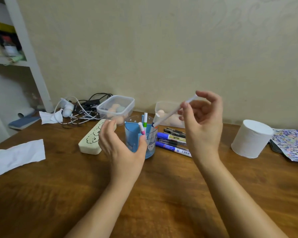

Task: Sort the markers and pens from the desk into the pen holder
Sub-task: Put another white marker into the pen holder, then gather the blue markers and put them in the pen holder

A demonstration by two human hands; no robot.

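Note:
A blue see-through pen holder [150,143] stands mid-desk with three markers upright in it, one pink-banded [141,128], one green-banded [145,121]. My left hand [120,145] curls around the holder's left side, thumb on its front wall. My right hand [203,124] is raised to the right of the holder and pinches a white marker [174,110], tilted with its lower tip over the holder's right rim. Two blue markers [172,136] and several dark pens [175,131] lie on the desk right of the holder, partly behind my right wrist.
A cream pencil case [89,143] lies left of the holder. Two clear plastic boxes [116,107], cables and white earphones [68,109] sit at the back. White paper [17,157] is at far left, a tissue roll [251,139] and sticker sheets [291,145] at right.

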